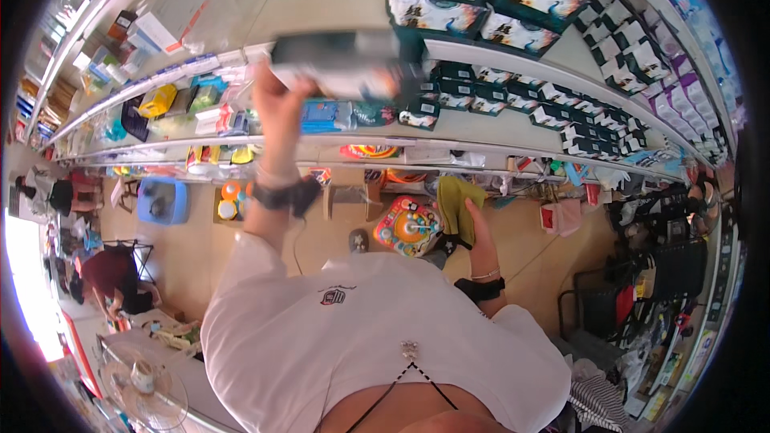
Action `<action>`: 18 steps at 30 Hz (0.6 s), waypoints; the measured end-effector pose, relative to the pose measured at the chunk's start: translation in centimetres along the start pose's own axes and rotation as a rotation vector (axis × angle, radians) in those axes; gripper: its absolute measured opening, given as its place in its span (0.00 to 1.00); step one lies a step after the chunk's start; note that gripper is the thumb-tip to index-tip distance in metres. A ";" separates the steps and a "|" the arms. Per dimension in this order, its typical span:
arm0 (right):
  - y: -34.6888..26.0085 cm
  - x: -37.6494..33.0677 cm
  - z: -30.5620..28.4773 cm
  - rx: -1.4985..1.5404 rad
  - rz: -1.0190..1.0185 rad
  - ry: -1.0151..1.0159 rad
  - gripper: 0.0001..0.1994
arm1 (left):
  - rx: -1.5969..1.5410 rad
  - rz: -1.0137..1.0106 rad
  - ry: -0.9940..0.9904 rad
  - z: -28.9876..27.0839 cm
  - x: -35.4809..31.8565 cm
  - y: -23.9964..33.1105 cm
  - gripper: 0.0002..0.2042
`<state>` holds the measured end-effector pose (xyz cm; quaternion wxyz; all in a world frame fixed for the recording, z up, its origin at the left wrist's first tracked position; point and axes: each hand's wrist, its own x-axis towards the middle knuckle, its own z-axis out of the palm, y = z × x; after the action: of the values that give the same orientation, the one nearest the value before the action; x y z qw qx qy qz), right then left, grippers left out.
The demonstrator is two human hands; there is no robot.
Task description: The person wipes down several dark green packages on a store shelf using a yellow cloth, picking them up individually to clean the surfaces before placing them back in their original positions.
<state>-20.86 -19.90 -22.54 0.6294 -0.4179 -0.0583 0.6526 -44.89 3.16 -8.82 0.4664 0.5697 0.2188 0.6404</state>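
My left hand (278, 100) is raised in front of the shelves, its fingers closed on the left end of a dark green and white tissue pack (341, 68). The pack is smeared by motion and looks held level, by the edge of the upper shelf. Lower down and to the right, my right hand (481, 228) grips an olive-green cloth (459, 202) that hangs in folds. Similar tissue packs (437, 8) stand stacked on the upper shelf, and more packs (489, 96) line the shelf below.
A white box (170, 20) lies on the upper shelf at left. Below stand a colourful round toy (409, 226), a blue tub (163, 199) and a cardboard box (353, 199). A black chair (597, 305) is at right, a fan (144, 385) at lower left. Another person (112, 281) bends over at left.
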 end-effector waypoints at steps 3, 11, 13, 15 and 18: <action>-0.6 -0.7 -1.1 0.033 -0.038 -0.086 0.18 | 0.159 0.153 -0.007 3.0 7.2 2.2 0.10; 2.9 -0.7 -5.4 0.070 -0.056 0.094 0.19 | 0.312 0.103 -0.142 10.7 19.7 -5.0 0.20; 2.7 -1.6 -4.4 0.091 -0.080 0.083 0.17 | 0.447 0.151 -0.106 11.2 22.0 -8.3 0.27; 2.6 -2.5 -3.5 0.126 -0.099 0.085 0.16 | 0.475 0.049 -0.179 12.8 21.9 -8.7 0.31; 3.6 -2.6 -4.5 0.121 -0.097 0.203 0.16 | 0.484 0.015 -0.295 14.3 21.5 -8.8 0.34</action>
<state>-21.22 -24.86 -26.38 0.6869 -0.4399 0.0249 0.5779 -26.62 21.86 -1.04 0.3390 0.7532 0.2908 0.4829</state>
